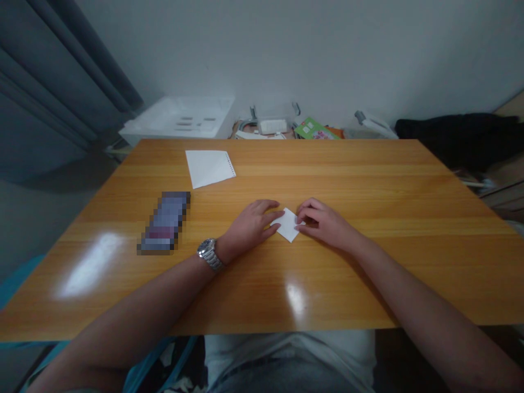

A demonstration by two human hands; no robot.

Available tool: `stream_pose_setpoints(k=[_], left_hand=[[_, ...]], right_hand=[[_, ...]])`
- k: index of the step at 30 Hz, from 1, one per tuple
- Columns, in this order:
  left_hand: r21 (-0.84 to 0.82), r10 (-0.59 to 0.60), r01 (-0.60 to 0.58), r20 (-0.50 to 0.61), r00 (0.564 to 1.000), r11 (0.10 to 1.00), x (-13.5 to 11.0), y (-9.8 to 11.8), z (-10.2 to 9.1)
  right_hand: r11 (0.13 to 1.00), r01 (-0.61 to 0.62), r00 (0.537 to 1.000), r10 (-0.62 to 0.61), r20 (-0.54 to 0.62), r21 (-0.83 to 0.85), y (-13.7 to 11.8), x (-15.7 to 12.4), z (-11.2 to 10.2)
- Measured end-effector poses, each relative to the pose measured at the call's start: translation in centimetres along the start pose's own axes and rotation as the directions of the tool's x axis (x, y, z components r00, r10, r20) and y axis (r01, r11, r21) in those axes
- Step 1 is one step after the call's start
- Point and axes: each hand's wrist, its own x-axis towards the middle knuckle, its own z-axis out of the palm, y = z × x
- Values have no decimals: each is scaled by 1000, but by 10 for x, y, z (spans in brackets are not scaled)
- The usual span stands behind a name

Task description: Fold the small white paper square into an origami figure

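A small folded piece of white paper [289,225] lies near the middle of the wooden table [368,262]. My left hand [250,224], with a metal watch on its wrist, rests flat on the paper's left side, fingers stretched over its edge. My right hand [323,222] has its fingers curled and pressed together on the paper's right corner.
A second sheet of white paper [209,167] with a perforated edge lies at the back left. A blurred dark oblong object [166,222] sits left of my hands. Behind the table are a white box [178,117], clutter and dark cloth [458,134].
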Motion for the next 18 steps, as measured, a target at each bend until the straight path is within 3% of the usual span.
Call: stream_pose_setpoints(k=[5, 18], left_hand=[[-25, 107, -106, 40, 993, 994, 2, 4, -2], [-38, 72, -69, 75, 995, 997, 1, -1, 0]], right_hand=[[995, 100, 994, -100, 34, -11, -4, 2, 1], [997, 76, 994, -77, 77, 16, -5, 1, 1]])
